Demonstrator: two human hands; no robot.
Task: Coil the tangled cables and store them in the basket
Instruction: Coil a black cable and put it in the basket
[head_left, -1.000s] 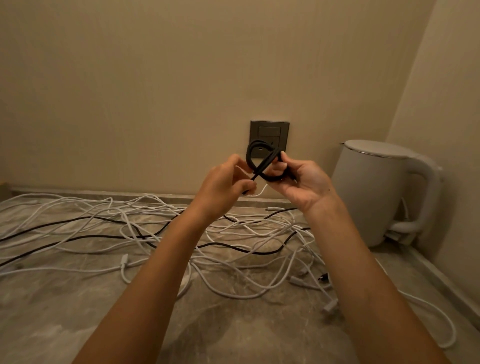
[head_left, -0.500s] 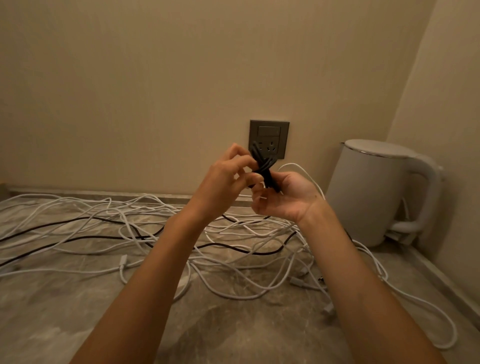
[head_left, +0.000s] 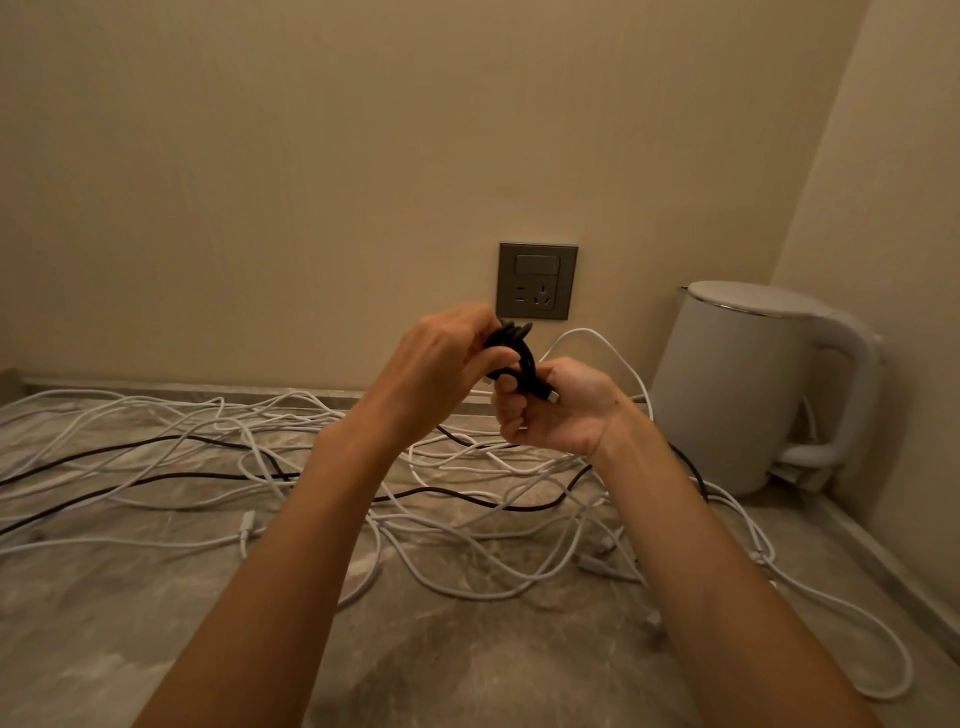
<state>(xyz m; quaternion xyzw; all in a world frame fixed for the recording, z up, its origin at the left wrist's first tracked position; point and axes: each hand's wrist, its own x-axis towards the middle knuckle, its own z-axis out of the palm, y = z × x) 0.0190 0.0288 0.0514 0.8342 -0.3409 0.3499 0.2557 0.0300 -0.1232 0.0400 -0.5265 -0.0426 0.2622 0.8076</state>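
Together, left hand (head_left: 441, 364) and right hand (head_left: 558, 410) grip one black coil (head_left: 523, 349).

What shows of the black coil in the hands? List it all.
The black coil is a thin, matte cable wound into a small bundle of loops, held in the air, seen just under the socket. The left hand grips its upper loops; the right hand pinches its lower part, where a plug with a metal tip sticks out.

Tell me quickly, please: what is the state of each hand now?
Left hand: closed, holding the black cable coil.
Right hand: closed, holding the lower end of the same coil.
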